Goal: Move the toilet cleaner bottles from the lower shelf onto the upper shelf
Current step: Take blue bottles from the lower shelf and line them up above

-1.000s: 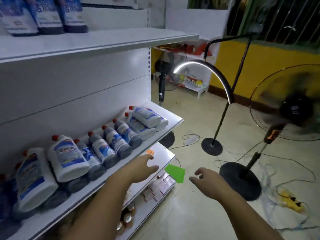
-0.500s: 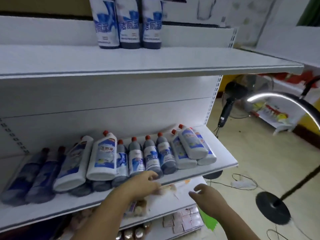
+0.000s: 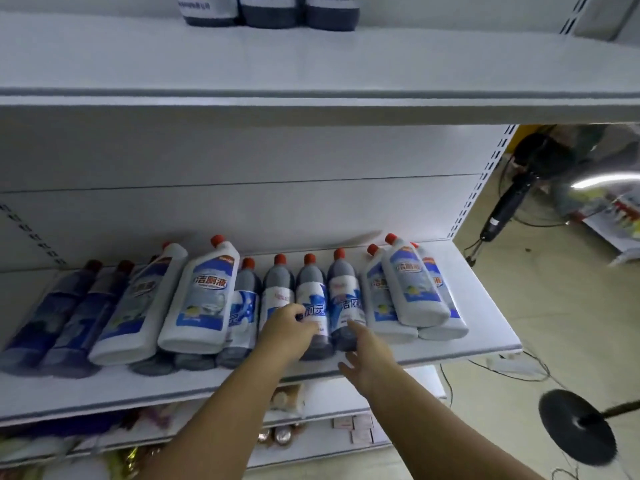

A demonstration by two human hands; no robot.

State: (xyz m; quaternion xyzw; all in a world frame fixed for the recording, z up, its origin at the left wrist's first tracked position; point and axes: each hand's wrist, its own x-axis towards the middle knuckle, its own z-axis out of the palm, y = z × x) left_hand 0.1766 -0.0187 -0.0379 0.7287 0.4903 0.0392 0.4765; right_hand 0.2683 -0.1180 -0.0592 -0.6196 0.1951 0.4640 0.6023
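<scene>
Several toilet cleaner bottles with red caps lie on their sides on the lower shelf (image 3: 485, 327), some white (image 3: 204, 303), some dark grey. My left hand (image 3: 287, 332) lies over a dark bottle (image 3: 310, 278) in the middle of the row, its fingers curled onto the label. My right hand (image 3: 363, 358) reaches in with straight fingers, and its fingertip touches the neighbouring dark bottle (image 3: 343, 282). The upper shelf (image 3: 311, 64) spans the view above, with three bottles (image 3: 270, 12) standing at its back.
Lower shelves below my arms hold small goods (image 3: 284, 434). To the right of the shelving, a standing fan (image 3: 519, 188) and a black lamp base (image 3: 578, 427) stand on the floor, with cables lying around them.
My view has turned to face the shelving. Both hands have moved forward from the shelf's front edge onto the dark bottles; the left now curls over one.
</scene>
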